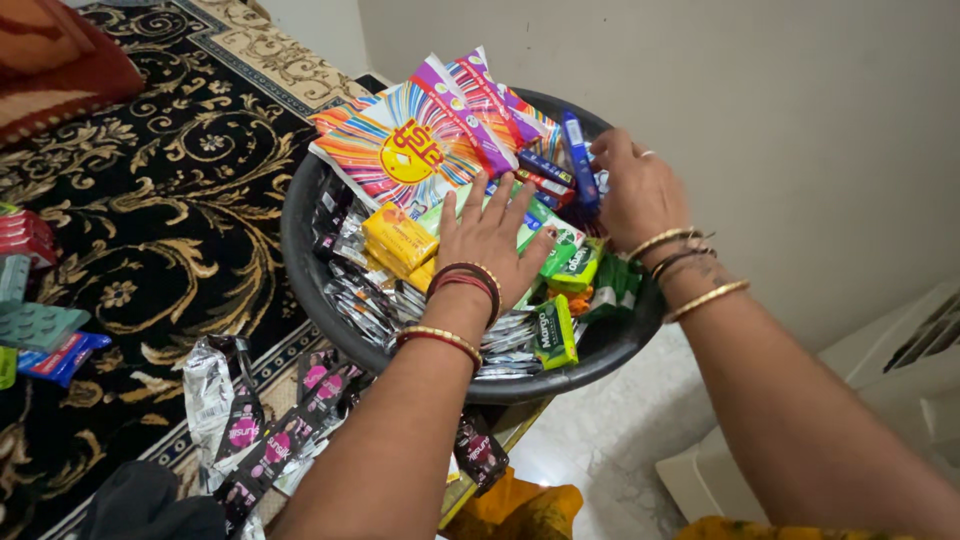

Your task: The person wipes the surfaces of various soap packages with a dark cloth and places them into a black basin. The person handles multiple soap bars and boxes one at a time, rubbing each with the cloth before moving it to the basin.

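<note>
A big dark round basin is heaped with small goods. My left hand lies flat on the pile with its fingers spread, next to yellow wrapped bars and below large striped colourful packets. My right hand is at the basin's far right side, its fingers curled against a slim blue packet and other small sticks. Whether it grips them is hidden. Green soap boxes and silver sachet strips fill the near side.
Dark sachet strips lie on the black and gold patterned rug just in front of the basin. Blister packs sit at the left edge, a red cushion at top left. A white appliance stands right, on pale floor.
</note>
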